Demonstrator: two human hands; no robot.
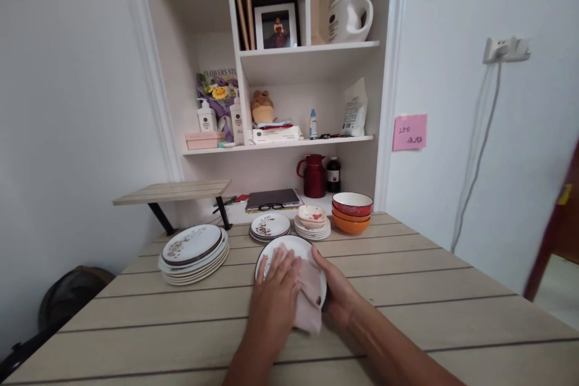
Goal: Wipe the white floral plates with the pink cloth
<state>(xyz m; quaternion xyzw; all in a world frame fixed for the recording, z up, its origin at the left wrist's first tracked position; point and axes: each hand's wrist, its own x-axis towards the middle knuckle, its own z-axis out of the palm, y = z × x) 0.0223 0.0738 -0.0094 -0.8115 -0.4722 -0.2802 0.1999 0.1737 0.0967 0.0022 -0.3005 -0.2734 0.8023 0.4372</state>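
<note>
A white plate (289, 243) with a dark rim and a dark printed pattern is in front of me, above or on the table; contact underneath is hidden. My left hand (278, 286) lies across it, fingers stretched out and flat. A pale pink cloth (310, 298) lies over the plate's right part, partly beside and under my left hand, its lower end hanging past the rim. My right hand (337, 289) grips the plate's right edge, thumb on top and the other fingers hidden below.
Stacked plates (194, 247) stand at left on the slatted table (407, 289). Behind my plate are small patterned plates (270, 226), small dishes (312, 215) on saucers, and stacked orange and red bowls (351, 217). A low wooden stand (174, 191), a red jug (313, 176) and shelves (307, 57) are farther back.
</note>
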